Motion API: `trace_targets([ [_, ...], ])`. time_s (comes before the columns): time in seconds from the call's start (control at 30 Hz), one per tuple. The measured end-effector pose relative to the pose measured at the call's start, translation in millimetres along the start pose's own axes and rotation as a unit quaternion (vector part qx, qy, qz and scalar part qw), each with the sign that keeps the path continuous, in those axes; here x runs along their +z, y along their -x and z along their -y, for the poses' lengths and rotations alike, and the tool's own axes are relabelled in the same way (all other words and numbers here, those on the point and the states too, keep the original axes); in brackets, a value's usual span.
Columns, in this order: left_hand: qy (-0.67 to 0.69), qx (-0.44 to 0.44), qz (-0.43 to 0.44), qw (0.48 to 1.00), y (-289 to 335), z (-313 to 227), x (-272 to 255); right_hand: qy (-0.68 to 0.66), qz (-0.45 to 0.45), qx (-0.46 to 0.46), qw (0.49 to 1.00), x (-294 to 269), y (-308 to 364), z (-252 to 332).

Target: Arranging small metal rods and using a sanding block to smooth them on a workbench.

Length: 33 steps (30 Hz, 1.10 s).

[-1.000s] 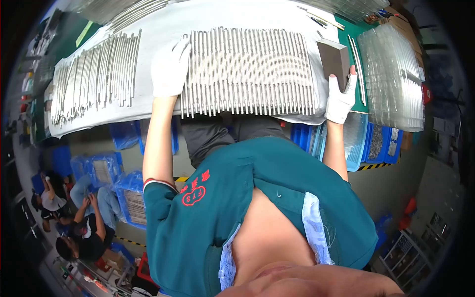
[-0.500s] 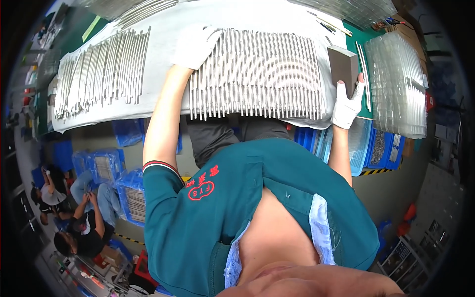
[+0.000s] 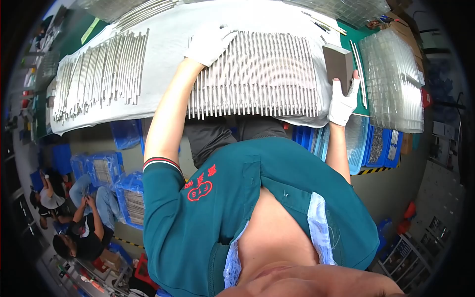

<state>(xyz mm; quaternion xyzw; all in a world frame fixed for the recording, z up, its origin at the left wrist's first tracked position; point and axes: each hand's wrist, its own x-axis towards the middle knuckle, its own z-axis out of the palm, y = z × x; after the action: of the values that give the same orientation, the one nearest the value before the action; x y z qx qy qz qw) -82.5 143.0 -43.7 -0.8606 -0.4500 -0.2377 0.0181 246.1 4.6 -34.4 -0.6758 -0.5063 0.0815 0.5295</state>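
A close row of slim metal rods (image 3: 257,74) lies side by side on the white cloth in front of me. Over the row's far left corner rests my left hand (image 3: 210,45), in a white glove, its fingers stretched out along the rods' far ends and holding no rod that I can see. At the right of the row, my right hand (image 3: 343,101) grips the near end of a dark grey rectangular block (image 3: 338,64) between thumb and fingers; its glove leaves fingertips bare. The block stands a little apart from the rods.
More loose rods (image 3: 104,72) lie unevenly at the left, others (image 3: 143,12) at the far left. Clear plastic trays (image 3: 391,81) are stacked at the right, beside two thin rods (image 3: 358,74). Blue bins (image 3: 378,148) stand below the table edge. Two people (image 3: 81,230) sit at the lower left.
My left hand has slid to the right along the far ends of the rods. My right hand keeps its grip on the block, and the whole view has shifted slightly.
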Motion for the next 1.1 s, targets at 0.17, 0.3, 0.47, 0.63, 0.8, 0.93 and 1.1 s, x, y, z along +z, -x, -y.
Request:
trace_targets([
  [0.17,-0.006,-0.011,0.051,0.999,-3,4,0,0.007,0.018,0.015,1.0,-1,0,1],
  [0.3,-0.011,-0.011,-0.011,1.0,13,13,-6,0.018,0.02,-0.002,1.0,3,-1,6],
  [0.47,0.134,-0.205,-0.014,0.969,61,-15,-73,0.01,0.001,-0.001,1.0,3,3,-5],
  [0.63,0.036,-0.113,0.055,0.991,134,-54,-101,0.016,0.003,-0.003,1.0,-1,1,-1],
  [0.8,-0.023,-0.057,0.033,0.998,150,-64,-83,0.023,0.012,-0.001,1.0,0,-1,2],
  [0.93,-0.033,-0.021,0.038,0.999,140,-60,-84,0.031,0.009,0.005,0.999,1,-1,2],
  [1.1,-0.012,-0.025,0.041,0.999,138,-57,-81,0.04,0.005,-0.012,0.999,1,-2,1],
])
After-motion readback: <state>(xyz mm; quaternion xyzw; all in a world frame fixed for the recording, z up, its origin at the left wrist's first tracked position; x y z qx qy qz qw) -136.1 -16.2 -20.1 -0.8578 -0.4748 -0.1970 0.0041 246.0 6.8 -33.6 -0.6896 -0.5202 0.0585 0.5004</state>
